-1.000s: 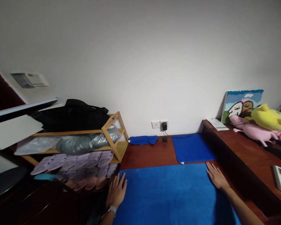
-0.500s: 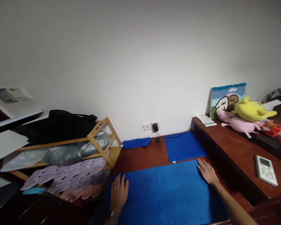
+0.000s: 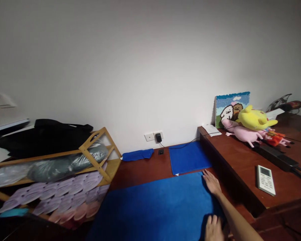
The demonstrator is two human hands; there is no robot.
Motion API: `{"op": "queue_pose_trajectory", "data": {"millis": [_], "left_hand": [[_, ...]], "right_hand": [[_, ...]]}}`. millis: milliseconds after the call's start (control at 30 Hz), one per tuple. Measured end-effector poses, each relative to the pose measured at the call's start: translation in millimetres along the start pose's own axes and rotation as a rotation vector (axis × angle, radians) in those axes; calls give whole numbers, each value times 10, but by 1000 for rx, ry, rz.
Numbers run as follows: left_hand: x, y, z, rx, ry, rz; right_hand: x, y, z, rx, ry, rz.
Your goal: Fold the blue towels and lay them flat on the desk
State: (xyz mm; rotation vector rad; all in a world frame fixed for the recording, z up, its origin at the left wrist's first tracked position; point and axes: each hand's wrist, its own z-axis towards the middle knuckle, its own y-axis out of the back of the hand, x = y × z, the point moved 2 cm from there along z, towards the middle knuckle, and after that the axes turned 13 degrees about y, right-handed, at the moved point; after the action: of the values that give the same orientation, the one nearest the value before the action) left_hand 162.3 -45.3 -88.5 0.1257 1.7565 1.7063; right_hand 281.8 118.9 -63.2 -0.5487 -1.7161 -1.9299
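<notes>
A large blue cloth lies spread flat over the reddish-brown wooden surface in front of me. At its far right corner rests my right hand, fingers stretched out along the cloth's edge. My left hand is lower down by the cloth's right edge, close to my right forearm. Its fingers are a little bent and apart, slightly blurred, with no object visible in them; the rest of it is cut off by the frame. Beyond the large cloth lie a smaller, flat blue cloth and a folded blue cloth.
On the left stands a wooden rack with lilac slippers and a black bag. The raised right-hand surface bears a white remote control, a pink plush toy and a yellow plush toy. A black plug sits in the wall socket.
My left hand has moved from the large cloth's left side across to its right edge. My right hand stays at the far right corner. The view has turned slightly right.
</notes>
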Motion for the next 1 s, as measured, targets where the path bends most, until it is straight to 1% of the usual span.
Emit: {"op": "queue_pose_trajectory", "data": {"millis": [133,267,333,400,467,533,633,700,767,833,900,1000], "left_hand": [[-22,33,49,-37,163,35],[-65,34,-26,-10,148,53],[-47,17,-74,10,185,48],[9,26,-119,43,254,12],[77,84,-167,66,311,-55],[146,203,-226,51,397,-133],[242,480,-361,20,583,-294],[320,731,-495,-19,683,-407],[443,1022,-673,-68,755,-512],[624,1321,-893,-108,804,-648],[852,1610,-1143,-152,817,-829],[1239,2031,-1557,-277,806,-1035]], "right_hand": [[-44,29,78,0,-56,13],[-59,100,243,-16,-193,23],[-16,116,296,-40,-276,13],[62,116,314,-66,-331,5],[157,113,311,-83,-346,11],[258,126,307,-87,-333,41],[443,192,336,-92,-272,118],[619,254,393,-109,-203,172],[857,303,480,-120,-117,228],[1162,306,589,-95,-28,293],[1529,243,705,-34,59,361],[2163,17,851,73,185,435]]}}
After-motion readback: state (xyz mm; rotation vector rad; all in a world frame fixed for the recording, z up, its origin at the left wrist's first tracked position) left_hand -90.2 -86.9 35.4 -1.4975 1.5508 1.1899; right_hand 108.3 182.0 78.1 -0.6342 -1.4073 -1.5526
